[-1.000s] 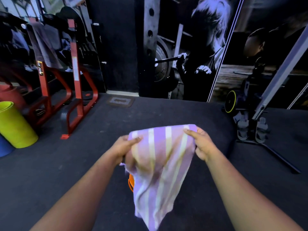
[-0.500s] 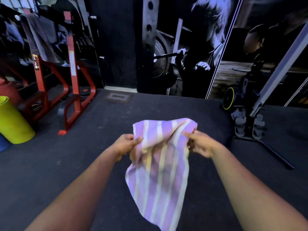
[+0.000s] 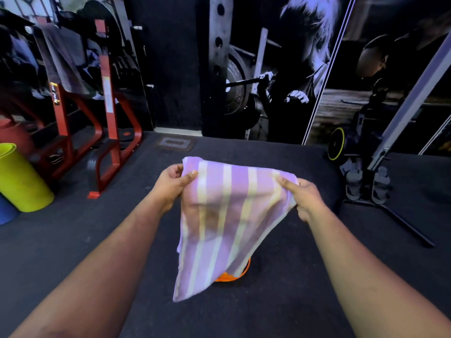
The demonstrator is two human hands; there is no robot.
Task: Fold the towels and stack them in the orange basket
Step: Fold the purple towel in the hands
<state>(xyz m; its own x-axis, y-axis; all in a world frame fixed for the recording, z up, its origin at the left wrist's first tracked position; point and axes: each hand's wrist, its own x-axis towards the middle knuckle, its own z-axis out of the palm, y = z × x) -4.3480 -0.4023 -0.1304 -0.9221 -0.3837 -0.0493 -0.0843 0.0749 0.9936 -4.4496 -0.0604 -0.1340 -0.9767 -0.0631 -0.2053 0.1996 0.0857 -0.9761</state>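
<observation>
Right now the left hand (image 3: 172, 185) and the right hand (image 3: 303, 197) each pinch a top corner of the striped towel (image 3: 227, 223), which hangs in the air above the orange basket (image 3: 234, 274) and hides most of it. To fold it well, I'd level the top edge, bring both corners together evenly, then lower it flat into the basket beneath.

Single head view, looking forward-down, close over outstretched forearms.
</observation>
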